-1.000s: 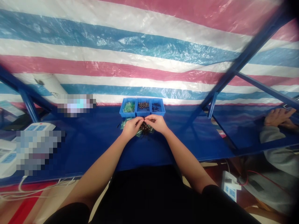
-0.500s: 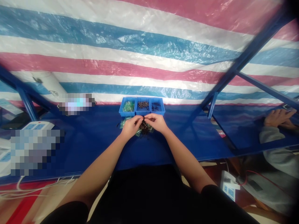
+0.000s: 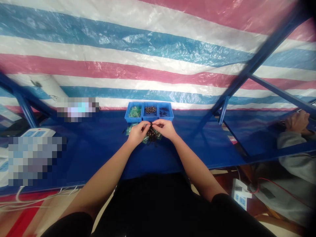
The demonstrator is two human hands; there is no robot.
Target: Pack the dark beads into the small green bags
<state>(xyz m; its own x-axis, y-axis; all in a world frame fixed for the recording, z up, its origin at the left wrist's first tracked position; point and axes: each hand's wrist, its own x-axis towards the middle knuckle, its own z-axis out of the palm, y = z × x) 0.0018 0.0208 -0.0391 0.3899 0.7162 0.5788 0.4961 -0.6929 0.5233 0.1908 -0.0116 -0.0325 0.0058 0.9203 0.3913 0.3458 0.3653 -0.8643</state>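
Observation:
My left hand (image 3: pixel 138 133) and my right hand (image 3: pixel 165 128) meet fingertip to fingertip, both pinched closed around something small and dark that I cannot make out. Just below the fingers lies a pile of small dark and brass-coloured parts (image 3: pixel 152 135), partly hidden by the hands. Green-tinted clear pieces (image 3: pixel 145 140) stick out around the pile. Behind the hands stand three blue bins side by side: the left bin (image 3: pixel 126 117) holds green clear pieces, the middle bin (image 3: pixel 149 118) small brass-and-dark parts, the right bin (image 3: pixel 172 115) thin black pieces.
The blue table (image 3: pixel 98 148) carries a white power strip (image 3: pixel 44 132) at the left. A blue metal frame (image 3: pixel 223 110) rises on the right; beyond it are another person's hands (image 3: pixel 296 121). A second power strip (image 3: pixel 240 197) hangs low at right. Striped sheeting (image 3: pixel 148 72) closes the back.
My hands stay pinched together in nearly the same place. The view has shifted slightly. At the far right the other person's hands have moved a little.

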